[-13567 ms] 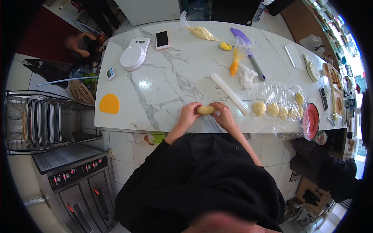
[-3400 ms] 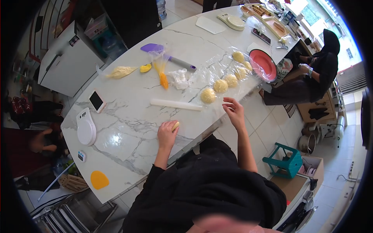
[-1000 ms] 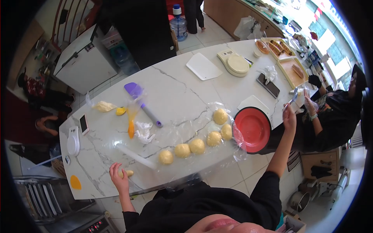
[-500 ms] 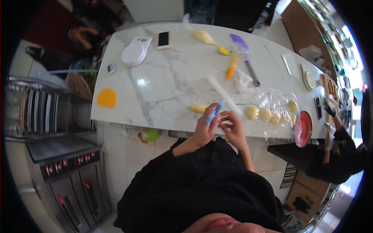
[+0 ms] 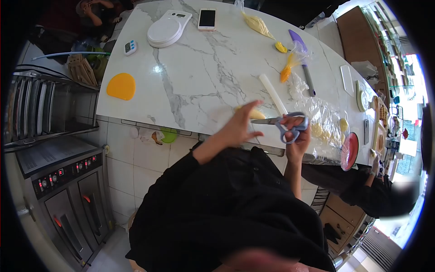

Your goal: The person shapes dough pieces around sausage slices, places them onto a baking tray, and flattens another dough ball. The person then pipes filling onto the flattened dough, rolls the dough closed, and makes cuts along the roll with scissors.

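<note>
My right hand [image 5: 297,136] is closed round the blue-grey handles of a pair of scissors [image 5: 290,129], held just above the table's near edge. The scissor blades point left, toward my left hand [image 5: 235,127]. That hand is open, fingers and thumb apart, with nothing in it. Behind the blades lies a pale yellow piece of dough [image 5: 257,114], partly hidden by my left fingers. A white rolling pin [image 5: 272,93] rests on the table beyond my hands, its near end close to the scissors. Dough balls [image 5: 327,133] sit to the right under clear plastic film [image 5: 312,109].
Along the marble table [image 5: 190,68] lie an orange scraper [image 5: 121,86], a timer [image 5: 130,47], a white scale [image 5: 167,31], a phone [image 5: 207,19], filled piping bags [image 5: 257,25] and a purple spatula [image 5: 309,79]. A red plate [image 5: 350,152] is at right, near a co-worker [image 5: 374,190]. An oven [image 5: 63,195] stands left.
The scissors, whose blue handle was at my left hand, are now in my right hand. My left hand has opened and drawn away to the left. The camera view has shifted.
</note>
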Tool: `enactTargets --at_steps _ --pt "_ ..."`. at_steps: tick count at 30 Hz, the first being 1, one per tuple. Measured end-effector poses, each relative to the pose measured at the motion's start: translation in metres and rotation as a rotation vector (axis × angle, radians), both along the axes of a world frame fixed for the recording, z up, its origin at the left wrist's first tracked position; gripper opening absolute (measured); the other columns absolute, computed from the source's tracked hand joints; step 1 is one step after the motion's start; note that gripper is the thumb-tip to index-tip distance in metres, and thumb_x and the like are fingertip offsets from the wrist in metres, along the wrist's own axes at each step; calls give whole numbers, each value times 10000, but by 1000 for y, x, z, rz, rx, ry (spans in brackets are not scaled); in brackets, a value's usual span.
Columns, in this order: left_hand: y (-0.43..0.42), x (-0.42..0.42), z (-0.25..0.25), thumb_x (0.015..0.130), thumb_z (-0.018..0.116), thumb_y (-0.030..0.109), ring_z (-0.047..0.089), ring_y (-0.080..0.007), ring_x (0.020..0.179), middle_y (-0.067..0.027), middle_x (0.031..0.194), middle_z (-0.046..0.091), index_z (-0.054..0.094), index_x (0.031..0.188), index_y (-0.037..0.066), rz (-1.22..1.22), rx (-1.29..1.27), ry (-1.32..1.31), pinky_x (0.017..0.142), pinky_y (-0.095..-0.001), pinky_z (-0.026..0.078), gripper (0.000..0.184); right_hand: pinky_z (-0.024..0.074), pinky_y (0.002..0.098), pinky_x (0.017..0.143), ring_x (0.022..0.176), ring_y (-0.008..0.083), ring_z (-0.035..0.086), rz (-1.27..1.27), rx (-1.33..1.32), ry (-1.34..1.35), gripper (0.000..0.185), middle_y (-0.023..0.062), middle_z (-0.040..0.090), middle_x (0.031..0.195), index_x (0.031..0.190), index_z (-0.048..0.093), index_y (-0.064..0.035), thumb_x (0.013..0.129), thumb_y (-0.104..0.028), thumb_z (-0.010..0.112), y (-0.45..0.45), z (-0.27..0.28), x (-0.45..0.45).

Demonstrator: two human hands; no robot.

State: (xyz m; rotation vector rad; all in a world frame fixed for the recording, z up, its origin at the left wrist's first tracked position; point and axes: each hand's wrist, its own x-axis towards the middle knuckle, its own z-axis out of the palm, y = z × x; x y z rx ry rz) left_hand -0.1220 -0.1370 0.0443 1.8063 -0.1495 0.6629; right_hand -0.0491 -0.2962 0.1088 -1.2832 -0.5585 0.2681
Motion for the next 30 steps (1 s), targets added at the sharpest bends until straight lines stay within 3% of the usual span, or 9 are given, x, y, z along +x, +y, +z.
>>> enactTargets --at_steps 3,6,8,14,23,30 --pt "47 3 -31 624 777 250 413 -280 1177 -95 1265 464 408 1301 152 30 251 371 996 -407 303 778 389 413 932 817 171 531 -101 26 -107 902 6 441 818 1040 375 -72 378 -454 855 15 1 17" --pt "55 11 -58 601 785 278 446 -211 1143 -28 1201 538 518 1222 202 26 480 488 963 -389 303 680 405 405 909 808 167 533 -13 72 -161 876 8 446 816 1021 375 -64 404 -469 847 26 -16 22" --pt "46 20 -66 591 785 293 467 -171 1116 14 1131 595 606 1131 218 40 532 468 935 -376 300 575 463 384 818 748 163 556 -3 81 -165 796 9 467 765 931 402 -54 429 -504 826 36 -24 19" --pt "48 23 -81 622 761 288 494 -183 1092 39 963 655 684 969 218 67 404 384 936 -386 281 363 514 362 711 664 176 594 12 75 -290 684 35 540 691 854 449 -23 502 -484 811 50 -35 15" --pt "48 23 -81 634 757 298 503 -168 1081 60 945 658 691 933 231 63 371 399 929 -376 281 313 528 357 664 620 184 602 10 101 -300 570 53 549 645 787 469 -11 579 -441 780 59 -40 19" --pt "48 24 -81 591 776 307 495 -153 1081 66 958 651 683 945 229 76 420 387 917 -375 278 374 510 373 649 602 203 591 -63 133 -226 472 45 521 612 742 453 -30 652 -390 744 50 -32 19"
